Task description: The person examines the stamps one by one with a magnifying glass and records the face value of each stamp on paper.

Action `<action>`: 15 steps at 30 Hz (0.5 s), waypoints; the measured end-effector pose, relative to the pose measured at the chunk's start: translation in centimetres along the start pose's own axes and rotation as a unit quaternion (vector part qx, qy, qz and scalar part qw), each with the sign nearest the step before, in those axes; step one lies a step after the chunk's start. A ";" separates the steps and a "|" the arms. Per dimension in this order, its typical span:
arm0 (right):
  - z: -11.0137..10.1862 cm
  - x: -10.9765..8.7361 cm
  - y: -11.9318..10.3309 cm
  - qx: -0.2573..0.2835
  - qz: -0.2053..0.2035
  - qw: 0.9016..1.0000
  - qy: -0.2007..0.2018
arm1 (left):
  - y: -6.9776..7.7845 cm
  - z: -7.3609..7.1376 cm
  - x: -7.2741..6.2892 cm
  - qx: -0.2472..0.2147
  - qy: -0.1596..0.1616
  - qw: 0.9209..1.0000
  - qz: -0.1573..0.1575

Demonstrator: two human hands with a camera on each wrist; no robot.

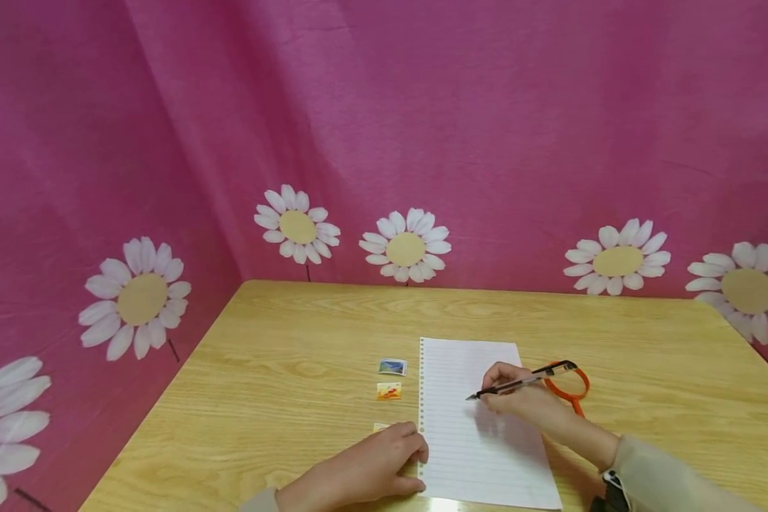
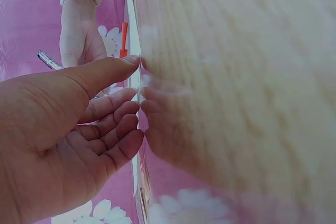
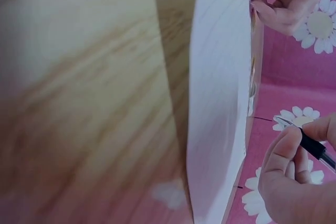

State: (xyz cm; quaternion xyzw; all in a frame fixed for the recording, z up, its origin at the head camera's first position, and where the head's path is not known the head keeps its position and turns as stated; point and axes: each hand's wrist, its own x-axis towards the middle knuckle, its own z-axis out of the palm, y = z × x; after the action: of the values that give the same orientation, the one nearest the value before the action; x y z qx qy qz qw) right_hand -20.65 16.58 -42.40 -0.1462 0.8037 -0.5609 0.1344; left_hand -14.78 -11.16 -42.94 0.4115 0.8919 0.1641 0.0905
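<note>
A gel pen with a dark grip is pinched between the thumb and fingers of my right hand. Its bare tip points left above a lined sheet of paper with holes down its left side. In the right wrist view, the pen's tip stands apart from the sheet. My left hand rests at the sheet's lower left edge, holding nothing. In the left wrist view, that hand's loosely bent fingers touch down at the tabletop.
Left of the sheet lie a blue stamp-like picture, a yellow one and another, partly hidden by my left hand. An orange-red ring with a handle, like a magnifying glass, lies behind my right hand. A pink flowered curtain borders the wooden table.
</note>
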 end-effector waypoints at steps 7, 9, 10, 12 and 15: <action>1.0 0.7 0.0 0.000 0.004 1.000 0.001 | 0.0 0.0 0.2 0.000 -0.005 1.000 -0.005; 1.2 0.8 0.0 -0.002 0.007 1.000 0.000 | 0.0 0.0 0.2 0.002 -0.005 1.000 -0.003; 1.3 0.9 -0.1 -0.003 0.009 1.000 -0.001 | 0.0 0.0 0.2 0.003 -0.005 1.000 -0.002; 1.5 1.0 -0.2 -0.007 0.013 1.000 -0.005 | 0.0 0.0 0.2 0.004 -0.004 1.000 -0.002; 1.9 1.2 -0.3 -0.017 0.011 1.000 -0.009 | -0.1 0.0 0.2 0.005 -0.003 1.000 -0.002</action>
State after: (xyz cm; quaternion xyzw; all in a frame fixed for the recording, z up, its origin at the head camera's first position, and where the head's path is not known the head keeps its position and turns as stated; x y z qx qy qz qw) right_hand -21.05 14.37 -42.81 -0.1444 0.8138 -0.5439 0.1450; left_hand -14.92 -11.06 -43.01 0.4108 0.8932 0.1585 0.0913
